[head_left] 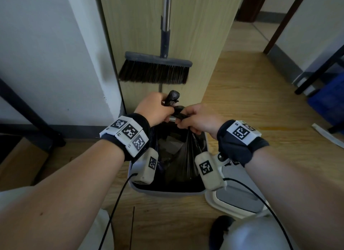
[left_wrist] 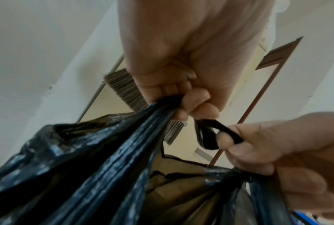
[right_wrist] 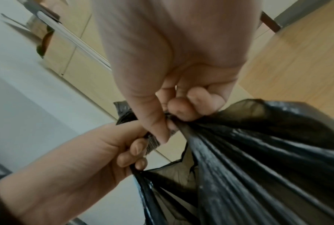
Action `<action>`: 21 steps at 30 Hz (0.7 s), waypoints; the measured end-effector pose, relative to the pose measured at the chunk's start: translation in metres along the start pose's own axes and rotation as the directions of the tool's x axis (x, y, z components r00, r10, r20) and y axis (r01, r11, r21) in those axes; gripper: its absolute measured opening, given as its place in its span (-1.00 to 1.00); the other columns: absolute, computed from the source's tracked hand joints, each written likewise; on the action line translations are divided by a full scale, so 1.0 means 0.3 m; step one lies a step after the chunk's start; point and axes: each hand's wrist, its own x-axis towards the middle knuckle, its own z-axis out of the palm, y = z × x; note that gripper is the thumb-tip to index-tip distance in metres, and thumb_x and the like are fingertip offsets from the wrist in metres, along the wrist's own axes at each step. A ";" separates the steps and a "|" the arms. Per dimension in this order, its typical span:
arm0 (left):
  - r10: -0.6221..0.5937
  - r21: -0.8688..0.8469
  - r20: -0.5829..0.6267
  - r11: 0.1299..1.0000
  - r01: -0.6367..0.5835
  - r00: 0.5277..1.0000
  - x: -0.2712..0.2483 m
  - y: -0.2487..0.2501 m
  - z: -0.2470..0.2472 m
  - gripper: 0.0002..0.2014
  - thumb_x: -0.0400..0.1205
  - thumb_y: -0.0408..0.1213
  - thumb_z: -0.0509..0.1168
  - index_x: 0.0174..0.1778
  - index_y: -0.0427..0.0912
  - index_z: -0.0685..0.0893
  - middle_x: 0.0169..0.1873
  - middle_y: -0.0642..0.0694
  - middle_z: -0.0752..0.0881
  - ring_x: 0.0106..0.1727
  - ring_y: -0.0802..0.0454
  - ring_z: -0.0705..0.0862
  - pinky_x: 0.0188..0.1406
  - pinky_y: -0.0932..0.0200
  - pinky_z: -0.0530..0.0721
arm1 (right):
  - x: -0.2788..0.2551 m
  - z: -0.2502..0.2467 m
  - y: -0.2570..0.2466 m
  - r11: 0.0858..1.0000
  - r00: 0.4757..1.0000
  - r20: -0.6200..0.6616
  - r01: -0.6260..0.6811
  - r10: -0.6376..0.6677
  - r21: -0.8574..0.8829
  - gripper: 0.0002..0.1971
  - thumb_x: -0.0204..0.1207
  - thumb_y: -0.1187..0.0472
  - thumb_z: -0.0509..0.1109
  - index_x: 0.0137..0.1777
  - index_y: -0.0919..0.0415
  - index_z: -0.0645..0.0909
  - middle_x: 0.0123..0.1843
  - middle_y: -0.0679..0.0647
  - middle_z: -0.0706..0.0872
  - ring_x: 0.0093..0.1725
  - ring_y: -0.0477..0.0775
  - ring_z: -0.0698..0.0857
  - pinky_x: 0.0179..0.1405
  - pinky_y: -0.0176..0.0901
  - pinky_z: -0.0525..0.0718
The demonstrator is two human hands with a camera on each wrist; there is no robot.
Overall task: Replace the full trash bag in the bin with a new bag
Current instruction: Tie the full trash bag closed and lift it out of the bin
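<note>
Both hands, left hand (head_left: 155, 108) and right hand (head_left: 197, 119), clench gathered, crinkly black plastic trash bag (head_left: 176, 156) handles.

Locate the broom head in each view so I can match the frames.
Head: broom head, upper centre, against the wooden panel, above both hands.
Left wrist: bristles show centre-left, partly behind the left hand.
Right wrist: cannot tell; not clearly in it.
Shared landmark: black trash bag, gripped by both hands.

Both forearms are bare. Each wrist wears a dark band (head_left: 242, 147) carrying white blocks with black square-code markers (head_left: 130, 132), plus a white camera pod (head_left: 209, 170) trailing a black cable (head_left: 115, 203).
</note>
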 end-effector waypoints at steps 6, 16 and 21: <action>-0.164 0.133 0.192 0.981 0.140 0.968 -0.011 0.035 0.006 -0.73 0.61 -0.29 0.17 -0.42 -0.19 0.56 -0.54 -0.09 0.53 -0.52 0.03 0.46 -0.50 0.19 0.39 | 0.009 -0.024 0.012 0.997 0.985 -0.172 -0.013 0.027 0.082 -0.81 0.41 0.46 0.43 -0.26 0.15 0.59 -0.39 0.09 0.67 -0.53 -0.05 0.61 -0.58 -0.34 0.63; -0.261 -0.430 0.225 0.838 0.336 0.939 -0.005 0.034 0.003 -0.80 0.69 -0.32 0.08 -0.22 -0.25 0.51 -0.41 -0.13 0.45 -0.48 0.04 0.37 -0.41 0.19 0.40 | -0.001 -0.036 0.017 0.985 0.970 -0.187 0.167 -0.157 0.037 -0.72 0.28 0.43 0.57 -0.10 0.11 0.64 -0.17 -0.02 0.64 -0.33 -0.07 0.62 -0.46 -0.32 0.67; -0.245 -0.380 0.241 0.867 0.324 0.939 -0.004 0.025 0.010 -0.82 0.71 -0.35 0.09 0.10 -0.35 0.53 -0.41 -0.13 0.46 -0.47 0.05 0.40 -0.43 0.21 0.46 | -0.002 -0.018 0.021 0.962 0.949 -0.187 0.268 -0.254 0.054 -0.71 0.31 0.26 0.61 0.01 -0.04 0.77 -0.17 -0.03 0.72 -0.37 -0.14 0.63 -0.42 -0.36 0.63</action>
